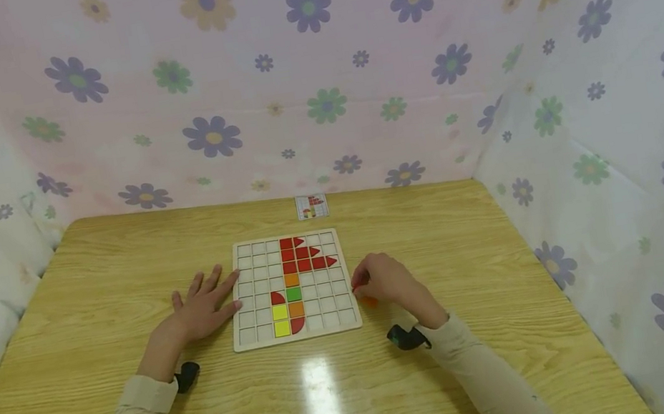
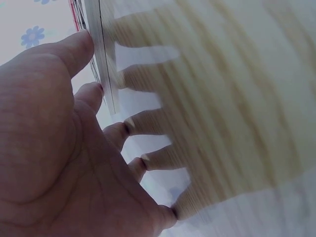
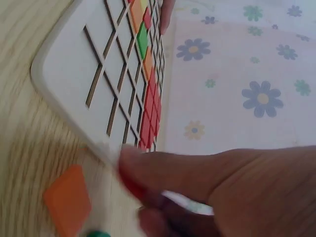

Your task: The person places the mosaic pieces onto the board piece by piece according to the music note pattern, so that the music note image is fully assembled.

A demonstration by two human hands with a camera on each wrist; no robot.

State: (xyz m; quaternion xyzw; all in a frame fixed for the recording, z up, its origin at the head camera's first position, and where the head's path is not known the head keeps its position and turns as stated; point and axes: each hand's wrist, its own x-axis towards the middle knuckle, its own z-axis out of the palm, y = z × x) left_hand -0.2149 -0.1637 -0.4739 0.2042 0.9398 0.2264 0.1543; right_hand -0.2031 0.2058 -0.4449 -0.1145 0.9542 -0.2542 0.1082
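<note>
A pale wooden grid board (image 1: 326, 334) lies flat on the table, some of its cells filled with coloured tiles. Red tiles (image 1: 305, 265) form stepped rows ending in points at the top. Below them are orange, green (image 1: 294, 294), yellow (image 1: 281, 320) and rounded red pieces. My left hand (image 1: 196, 315) rests with spread fingers on the table, thumb and index finger touching the board's left edge. Beside the right edge, my right hand (image 1: 387, 278) pinches a red piece (image 3: 131, 185) between thumb and fingers; its full shape is hidden.
An orange tile (image 3: 69, 200) lies on the table under my right hand, with part of a green piece (image 3: 98, 233) near it. Behind the board is a small picture card (image 1: 312, 206). Flower-patterned cloth (image 1: 261, 88) hangs at the back and both sides.
</note>
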